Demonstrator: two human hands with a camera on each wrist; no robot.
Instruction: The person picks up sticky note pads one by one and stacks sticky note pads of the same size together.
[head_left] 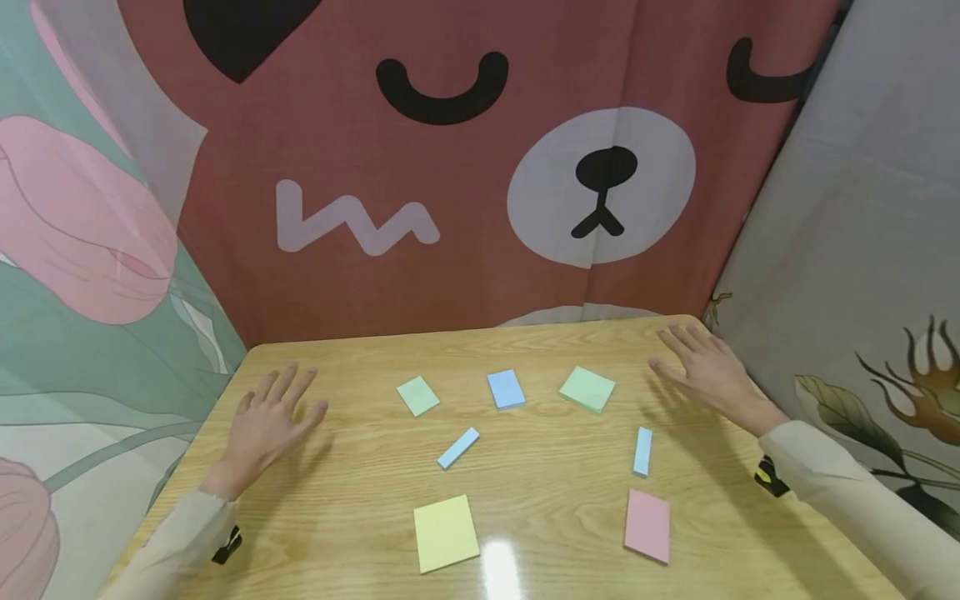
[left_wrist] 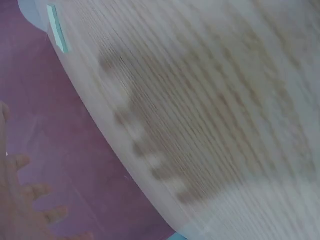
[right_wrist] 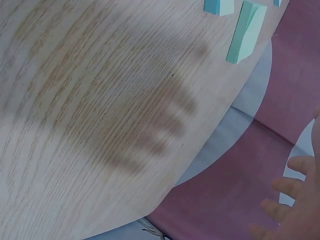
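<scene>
The left hand (head_left: 266,423), fingers spread wide, hovers over the counter (head_left: 337,508) well left of the blue pad (head_left: 506,388); the right hand (head_left: 708,372), equally wide, well right of it. A small green pad (head_left: 417,396) lies near its left side, a larger green pad (head_left: 587,388) near its right. On its near side lie two light-blue strips (head_left: 458,448), a yellow pad (head_left: 446,534) and a pink pad (head_left: 647,526).

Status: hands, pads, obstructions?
Left hand, right hand: empty, above wooden table. Yellow sticky pad, pink pad, blue pad, green pads, narrow blue pads: all apart. Nothing atop them.

Left hand (head_left: 264,425), right hand (head_left: 712,377) outspread
</scene>
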